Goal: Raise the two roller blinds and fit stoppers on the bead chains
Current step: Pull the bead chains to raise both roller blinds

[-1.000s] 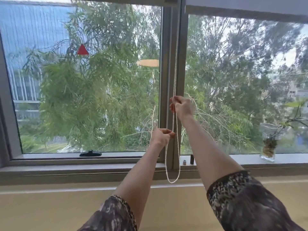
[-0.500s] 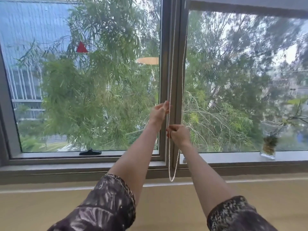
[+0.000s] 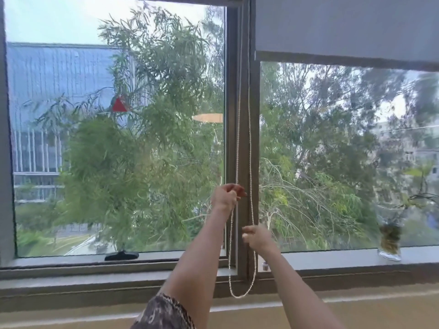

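Note:
A white bead chain (image 3: 238,143) hangs as a long loop down the middle window post, its bottom just below the sill. My left hand (image 3: 225,195) is closed on the left strand, higher up. My right hand (image 3: 257,237) pinches the right strand lower down, though it is blurred. The grey right roller blind (image 3: 344,27) covers only the top of the right pane. No blind fabric shows over the left pane. A small dark piece (image 3: 264,266), possibly a stopper, stands on the sill behind my right wrist.
A glass vase with a plant (image 3: 389,243) stands on the window sill (image 3: 332,260) at the right. A black window handle (image 3: 121,255) lies at the bottom of the left pane. Below the sill runs a tan wall.
My hands swapped places on the chain: the left went from low to high, the right from high to low. The view tilted up, so more of the right blind shows.

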`<state>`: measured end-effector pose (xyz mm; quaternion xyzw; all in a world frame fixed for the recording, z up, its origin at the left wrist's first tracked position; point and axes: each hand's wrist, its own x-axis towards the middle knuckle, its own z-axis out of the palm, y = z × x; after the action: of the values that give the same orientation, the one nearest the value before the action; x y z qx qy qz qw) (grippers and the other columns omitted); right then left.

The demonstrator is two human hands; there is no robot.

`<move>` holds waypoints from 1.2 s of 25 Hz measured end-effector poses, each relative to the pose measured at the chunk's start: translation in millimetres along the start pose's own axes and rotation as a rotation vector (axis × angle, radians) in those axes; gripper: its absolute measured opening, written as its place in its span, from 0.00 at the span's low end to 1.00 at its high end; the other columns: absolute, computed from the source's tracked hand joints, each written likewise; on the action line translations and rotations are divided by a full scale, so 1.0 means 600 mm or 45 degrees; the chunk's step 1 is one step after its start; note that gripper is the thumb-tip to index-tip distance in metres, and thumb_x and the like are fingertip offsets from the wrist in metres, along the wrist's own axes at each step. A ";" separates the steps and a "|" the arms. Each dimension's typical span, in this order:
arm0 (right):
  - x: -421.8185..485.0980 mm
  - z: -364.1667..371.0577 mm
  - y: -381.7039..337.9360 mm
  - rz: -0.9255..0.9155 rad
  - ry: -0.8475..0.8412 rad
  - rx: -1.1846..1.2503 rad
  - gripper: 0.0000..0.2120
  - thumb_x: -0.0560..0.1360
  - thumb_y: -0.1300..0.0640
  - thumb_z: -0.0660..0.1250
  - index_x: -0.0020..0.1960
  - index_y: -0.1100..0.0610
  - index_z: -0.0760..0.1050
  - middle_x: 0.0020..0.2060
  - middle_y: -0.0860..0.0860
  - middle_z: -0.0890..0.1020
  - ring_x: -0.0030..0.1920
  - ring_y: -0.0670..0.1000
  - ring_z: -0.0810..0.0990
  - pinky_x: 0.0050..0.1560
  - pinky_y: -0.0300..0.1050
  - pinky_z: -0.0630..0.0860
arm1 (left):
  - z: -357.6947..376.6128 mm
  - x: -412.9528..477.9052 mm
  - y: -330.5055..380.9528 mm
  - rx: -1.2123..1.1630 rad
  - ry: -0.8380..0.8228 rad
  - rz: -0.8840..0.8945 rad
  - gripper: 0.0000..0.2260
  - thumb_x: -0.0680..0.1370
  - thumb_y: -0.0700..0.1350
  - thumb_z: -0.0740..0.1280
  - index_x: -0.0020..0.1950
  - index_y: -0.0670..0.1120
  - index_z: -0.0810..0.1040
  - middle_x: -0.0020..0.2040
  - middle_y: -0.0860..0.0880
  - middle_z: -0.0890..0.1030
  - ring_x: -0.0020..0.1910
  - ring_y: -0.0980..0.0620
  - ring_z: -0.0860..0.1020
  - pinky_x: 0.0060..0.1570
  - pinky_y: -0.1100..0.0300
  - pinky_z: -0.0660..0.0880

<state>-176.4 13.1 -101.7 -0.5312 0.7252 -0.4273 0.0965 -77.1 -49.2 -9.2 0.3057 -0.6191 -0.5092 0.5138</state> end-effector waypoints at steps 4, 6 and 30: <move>0.046 -0.077 -0.089 -0.155 0.280 0.279 0.16 0.79 0.59 0.62 0.65 0.60 0.74 0.59 0.56 0.81 0.56 0.56 0.81 0.60 0.51 0.77 | -0.010 0.004 -0.035 0.169 -0.031 -0.036 0.13 0.78 0.35 0.65 0.37 0.48 0.81 0.34 0.53 0.85 0.39 0.55 0.84 0.47 0.60 0.81; 0.069 -0.110 -0.145 -0.256 0.309 0.359 0.17 0.80 0.57 0.60 0.67 0.60 0.72 0.64 0.55 0.77 0.63 0.55 0.76 0.66 0.50 0.71 | -0.009 0.006 -0.059 0.281 -0.090 -0.051 0.12 0.79 0.37 0.65 0.39 0.48 0.83 0.35 0.52 0.86 0.41 0.54 0.85 0.48 0.57 0.82; 0.040 -0.064 -0.153 -0.329 0.180 0.052 0.04 0.74 0.58 0.70 0.43 0.56 0.84 0.34 0.48 0.86 0.33 0.41 0.83 0.37 0.32 0.79 | 0.000 0.037 0.204 -0.128 0.062 0.216 0.12 0.78 0.33 0.64 0.40 0.47 0.82 0.39 0.49 0.85 0.30 0.61 0.78 0.26 0.72 0.71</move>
<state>-145.6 6.1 -4.3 -0.5866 0.6470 -0.4871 0.0001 -65.7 -33.2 113.5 0.2384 -0.6038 -0.4866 0.5847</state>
